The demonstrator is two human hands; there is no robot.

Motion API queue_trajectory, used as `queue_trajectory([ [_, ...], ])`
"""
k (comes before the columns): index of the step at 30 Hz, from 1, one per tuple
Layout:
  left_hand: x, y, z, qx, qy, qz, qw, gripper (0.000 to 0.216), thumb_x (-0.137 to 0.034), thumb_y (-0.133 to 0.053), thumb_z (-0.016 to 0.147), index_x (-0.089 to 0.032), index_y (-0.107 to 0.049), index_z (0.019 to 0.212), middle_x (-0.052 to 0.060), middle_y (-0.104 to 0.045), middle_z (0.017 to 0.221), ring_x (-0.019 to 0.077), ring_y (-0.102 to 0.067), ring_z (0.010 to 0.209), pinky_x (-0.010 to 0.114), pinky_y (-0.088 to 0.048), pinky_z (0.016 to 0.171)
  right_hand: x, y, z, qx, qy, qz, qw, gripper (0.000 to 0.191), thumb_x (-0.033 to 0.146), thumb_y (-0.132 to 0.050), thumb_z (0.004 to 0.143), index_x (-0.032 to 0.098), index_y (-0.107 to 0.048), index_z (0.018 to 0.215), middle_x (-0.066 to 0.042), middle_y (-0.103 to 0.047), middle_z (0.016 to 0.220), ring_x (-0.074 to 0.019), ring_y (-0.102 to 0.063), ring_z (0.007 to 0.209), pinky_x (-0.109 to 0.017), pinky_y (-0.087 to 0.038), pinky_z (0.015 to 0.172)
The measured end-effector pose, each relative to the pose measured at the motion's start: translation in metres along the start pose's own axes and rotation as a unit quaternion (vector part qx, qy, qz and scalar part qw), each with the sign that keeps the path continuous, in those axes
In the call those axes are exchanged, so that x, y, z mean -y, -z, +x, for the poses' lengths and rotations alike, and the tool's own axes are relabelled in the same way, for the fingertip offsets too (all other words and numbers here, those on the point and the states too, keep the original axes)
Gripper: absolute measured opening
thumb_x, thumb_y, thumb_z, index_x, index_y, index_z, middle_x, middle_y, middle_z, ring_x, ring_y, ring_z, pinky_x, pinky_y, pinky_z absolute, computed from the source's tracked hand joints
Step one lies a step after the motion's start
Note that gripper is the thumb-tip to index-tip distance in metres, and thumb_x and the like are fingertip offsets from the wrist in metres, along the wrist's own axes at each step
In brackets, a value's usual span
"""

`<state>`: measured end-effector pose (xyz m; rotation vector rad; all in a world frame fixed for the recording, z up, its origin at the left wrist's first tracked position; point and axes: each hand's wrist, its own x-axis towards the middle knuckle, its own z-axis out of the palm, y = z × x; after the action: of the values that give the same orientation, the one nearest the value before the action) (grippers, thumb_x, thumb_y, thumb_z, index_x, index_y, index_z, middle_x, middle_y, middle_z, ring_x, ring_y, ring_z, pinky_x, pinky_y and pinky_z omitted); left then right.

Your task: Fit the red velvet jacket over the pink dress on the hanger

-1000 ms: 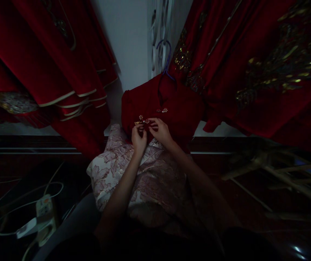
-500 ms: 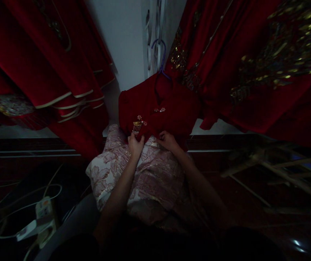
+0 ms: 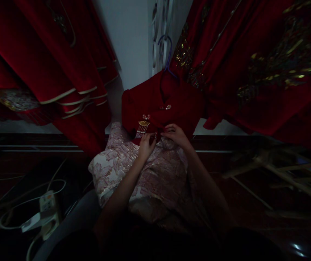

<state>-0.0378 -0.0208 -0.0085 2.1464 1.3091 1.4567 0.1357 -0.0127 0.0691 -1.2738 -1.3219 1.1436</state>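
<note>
1. Left hand [image 3: 146, 145] and right hand [image 3: 176, 135] close together on my feed, fingers bent at the low front of the red top [image 3: 136, 102]; too dim for me to tell whether either is pinching it.
2. That red top hangs from a purple hanger [image 3: 169, 59], its lower end down by the patterned cloth [image 3: 162, 174].
3. Gold pendant [image 3: 143, 123] with bead strands, just beyond the left hand; beaded flower [image 3: 168, 107] higher up, toward the right.
4. Power strip [image 3: 48, 203], far left.
</note>
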Motion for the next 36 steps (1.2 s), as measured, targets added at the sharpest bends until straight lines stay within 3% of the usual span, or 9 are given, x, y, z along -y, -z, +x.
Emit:
queue_trajectory([
  [4, 0.009, -0.002, -0.002, -0.063, 0.073, -0.058, 0.994, 0.019, -0.023, -0.063, 0.081, -0.021, -0.058, 0.100, 0.003, -0.066, 0.091, 0.0160, -0.063, 0.084, 0.029, -0.050, 0.080, -0.008, -0.013, -0.003, 0.070, -0.010, -0.037, 0.997, 0.044, 0.024, -0.079, 0.062, 0.016, -0.059, 0.100, 0.000, -0.064, 0.076, -0.0099, -0.064, 0.068, -0.022, -0.051, 0.065],
  [7, 0.011, -0.001, -0.003, -0.087, 0.105, -0.073, 0.988, 0.020, -0.021, -0.066, 0.076, -0.020, -0.055, 0.093, 0.000, -0.063, 0.083, 0.0142, -0.062, 0.076, 0.027, -0.049, 0.074, -0.022, -0.022, 0.000, 0.056, 0.010, -0.081, 0.995, 0.035, 0.023, -0.077, 0.065, 0.014, -0.062, 0.096, 0.001, -0.064, 0.070, -0.0098, -0.062, 0.063, -0.021, -0.049, 0.061],
  [13, 0.005, 0.001, 0.000, -0.049, 0.048, -0.032, 0.997, 0.010, -0.020, -0.062, 0.076, -0.020, -0.056, 0.084, 0.001, -0.060, 0.083, 0.0166, -0.058, 0.082, 0.029, -0.047, 0.077, -0.030, -0.019, 0.006, 0.034, 0.051, -0.116, 0.991, 0.026, 0.026, -0.075, 0.068, 0.016, -0.068, 0.090, -0.001, -0.068, 0.073, -0.0103, -0.063, 0.064, -0.021, -0.050, 0.060],
  [18, 0.002, 0.001, 0.001, -0.037, 0.055, -0.026, 0.997, 0.011, -0.020, -0.063, 0.077, -0.020, -0.056, 0.085, 0.002, -0.060, 0.085, 0.0177, -0.057, 0.084, 0.031, -0.046, 0.080, -0.023, -0.014, 0.007, -0.029, 0.097, -0.115, 0.988, 0.024, 0.032, -0.073, 0.070, 0.016, -0.070, 0.088, -0.004, -0.070, 0.078, -0.0114, -0.065, 0.069, -0.022, -0.052, 0.065],
  [24, 0.004, 0.001, 0.000, -0.038, 0.043, -0.019, 0.998, 0.011, -0.026, -0.063, 0.079, -0.020, -0.054, 0.082, 0.002, -0.057, 0.081, 0.0171, -0.055, 0.081, 0.029, -0.045, 0.076, -0.021, -0.015, 0.002, 0.053, 0.094, -0.159, 0.981, 0.024, 0.030, -0.073, 0.070, 0.017, -0.072, 0.090, -0.002, -0.070, 0.076, -0.0111, -0.064, 0.069, -0.021, -0.051, 0.064],
  [30, 0.004, 0.002, 0.000, -0.038, 0.042, -0.035, 0.998, 0.007, -0.022, -0.063, 0.080, -0.020, -0.057, 0.084, 0.002, -0.060, 0.084, 0.0173, -0.057, 0.085, 0.030, -0.046, 0.079, -0.016, -0.023, -0.001, 0.002, 0.119, -0.191, 0.974, 0.015, 0.024, -0.069, 0.074, 0.019, -0.072, 0.088, -0.002, -0.072, 0.081, -0.0124, -0.067, 0.075, -0.024, -0.053, 0.072],
  [36, 0.007, 0.001, -0.001, -0.034, 0.046, -0.037, 0.998, 0.006, -0.022, -0.063, 0.080, -0.020, -0.060, 0.085, 0.003, -0.062, 0.085, 0.0179, -0.058, 0.086, 0.032, -0.046, 0.081, -0.019, -0.026, -0.001, -0.005, 0.141, -0.195, 0.971, 0.013, 0.022, -0.066, 0.077, 0.019, -0.071, 0.089, -0.003, -0.073, 0.085, -0.0133, -0.068, 0.076, -0.025, -0.054, 0.073],
])
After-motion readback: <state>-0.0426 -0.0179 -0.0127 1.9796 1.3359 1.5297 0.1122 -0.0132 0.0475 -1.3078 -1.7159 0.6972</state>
